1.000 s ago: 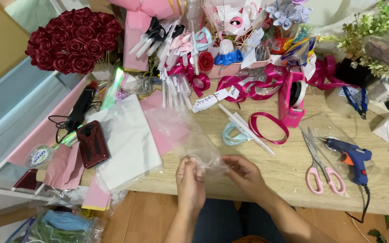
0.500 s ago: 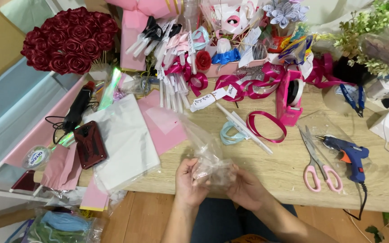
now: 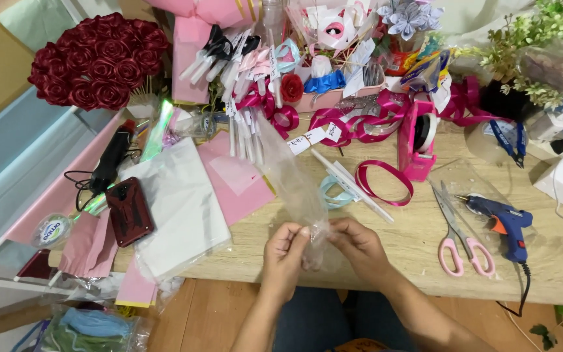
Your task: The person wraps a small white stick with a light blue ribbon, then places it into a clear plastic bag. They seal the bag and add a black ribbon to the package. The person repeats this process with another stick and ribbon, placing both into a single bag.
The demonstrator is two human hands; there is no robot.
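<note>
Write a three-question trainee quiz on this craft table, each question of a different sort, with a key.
1. True or false: both the left hand and the right hand grip the clear plastic sleeve.
2. Which lies nearest the blue glue gun? A) rose bouquet B) pink-handled scissors C) dark red phone case
3. Fill in: the pink tape dispenser stands on the ____ table.

Key: 1 true; 2 B; 3 wooden.
</note>
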